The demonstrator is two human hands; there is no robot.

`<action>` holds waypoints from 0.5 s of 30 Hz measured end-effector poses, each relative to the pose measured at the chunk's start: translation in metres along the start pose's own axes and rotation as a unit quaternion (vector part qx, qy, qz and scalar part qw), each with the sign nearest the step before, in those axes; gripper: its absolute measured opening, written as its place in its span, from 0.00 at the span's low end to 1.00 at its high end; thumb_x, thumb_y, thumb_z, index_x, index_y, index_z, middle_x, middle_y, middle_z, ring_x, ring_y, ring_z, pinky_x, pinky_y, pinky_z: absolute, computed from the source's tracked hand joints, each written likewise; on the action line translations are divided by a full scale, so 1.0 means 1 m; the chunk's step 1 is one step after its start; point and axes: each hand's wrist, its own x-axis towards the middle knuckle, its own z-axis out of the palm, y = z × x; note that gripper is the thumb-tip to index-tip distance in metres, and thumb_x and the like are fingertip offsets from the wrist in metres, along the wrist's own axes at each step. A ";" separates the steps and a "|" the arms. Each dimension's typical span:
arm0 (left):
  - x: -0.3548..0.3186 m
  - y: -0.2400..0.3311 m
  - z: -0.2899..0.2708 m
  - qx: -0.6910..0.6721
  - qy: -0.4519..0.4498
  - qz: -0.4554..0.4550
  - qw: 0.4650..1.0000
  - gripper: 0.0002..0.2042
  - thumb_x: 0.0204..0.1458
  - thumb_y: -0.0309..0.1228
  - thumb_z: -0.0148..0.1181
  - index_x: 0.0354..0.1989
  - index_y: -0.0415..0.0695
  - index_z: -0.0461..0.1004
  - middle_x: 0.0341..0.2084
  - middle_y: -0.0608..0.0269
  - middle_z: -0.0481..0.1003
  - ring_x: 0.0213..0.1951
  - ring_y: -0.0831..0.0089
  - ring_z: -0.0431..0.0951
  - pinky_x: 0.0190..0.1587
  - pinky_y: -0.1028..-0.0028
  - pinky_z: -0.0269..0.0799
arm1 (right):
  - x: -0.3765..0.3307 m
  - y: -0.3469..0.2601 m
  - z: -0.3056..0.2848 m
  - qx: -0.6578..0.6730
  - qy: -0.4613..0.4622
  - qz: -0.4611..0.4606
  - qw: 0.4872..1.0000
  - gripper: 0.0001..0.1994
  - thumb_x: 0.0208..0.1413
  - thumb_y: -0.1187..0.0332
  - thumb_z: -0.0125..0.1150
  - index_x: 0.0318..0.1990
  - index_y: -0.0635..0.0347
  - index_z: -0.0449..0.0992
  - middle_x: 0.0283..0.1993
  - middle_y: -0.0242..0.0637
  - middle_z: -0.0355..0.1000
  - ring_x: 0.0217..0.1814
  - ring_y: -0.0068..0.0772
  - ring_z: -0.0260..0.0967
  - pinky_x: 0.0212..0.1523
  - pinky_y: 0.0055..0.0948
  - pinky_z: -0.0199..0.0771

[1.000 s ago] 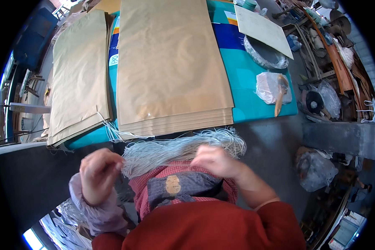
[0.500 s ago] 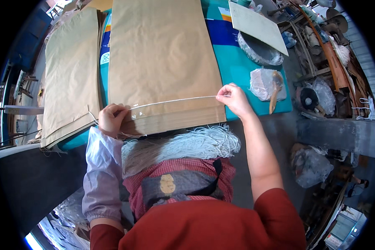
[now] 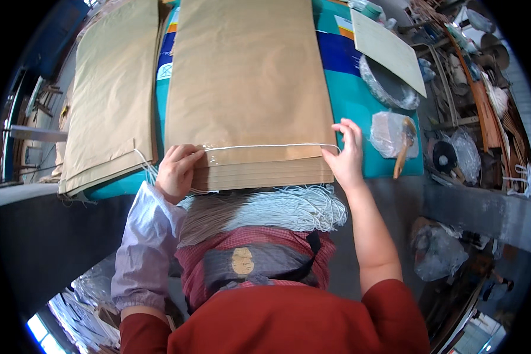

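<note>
A stack of brown paper bags (image 3: 248, 88) lies in front of me, its near edges stepped in layers. One white string (image 3: 265, 145) runs across the top bag close to the near end. At the stack's left edge my left hand (image 3: 179, 171) pinches the string's left end. My right hand (image 3: 349, 154) is at the right edge, thumb and fingers apart, with the string's right end curving down beside the thumb. Across my lap lies a thick bundle of white strings (image 3: 277, 209). Shiny clear patches show on the paper near my left fingers.
Another stack of brown bags (image 3: 109, 88), with white strings at its near corner, lies to the left. On the teal table cover (image 3: 342, 97) at right are a plastic-wrapped block (image 3: 386, 133) with a wooden-handled brush (image 3: 402, 156), a plastic-covered round pan (image 3: 389, 88) and a pale board (image 3: 389, 50).
My right hand has opened from its pinch on the string and shifted slightly down. The string now lies across the paper with its right end loose. The whole view has shifted slightly.
</note>
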 end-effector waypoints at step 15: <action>0.021 -0.008 0.007 0.062 -0.014 -0.221 0.973 0.08 0.48 0.27 0.59 0.36 0.39 0.70 0.32 0.50 0.72 0.33 0.50 0.74 0.35 0.62 0.70 | 0.009 0.005 0.035 -0.114 -0.091 -0.009 0.989 0.10 0.45 0.67 0.67 0.26 0.58 0.70 0.29 0.33 0.69 0.30 0.36 0.68 0.27 0.33 0.68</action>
